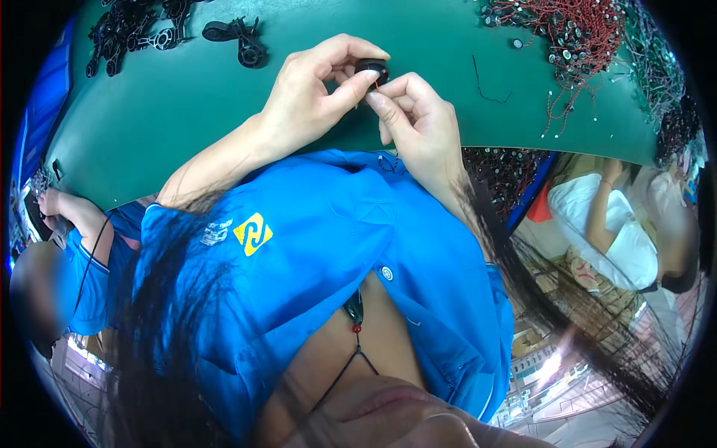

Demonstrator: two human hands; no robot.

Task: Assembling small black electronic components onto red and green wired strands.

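Note:
Close to the far middle of the green table, my left hand (317, 86) pinches a small round black plastic housing (371, 66) between thumb and fingers. My right hand (420, 123) meets it from the right, thumb and forefinger closed at the housing's lower edge. A short bit of red wire (377, 87) shows between the two hands. What the right fingertips hold there is mostly covered by them. Below the right hand, a thin dark twisted wire (388, 163) hangs against my blue shirt.
Black plastic headset parts (237, 39) lie at the far left, several more piled beside them. Far right, red twisted wires with small round components (579, 33) form a heap. A loose black wire (482, 86) lies nearer. More wired parts (504, 175) sit below the table edge. People work on both sides.

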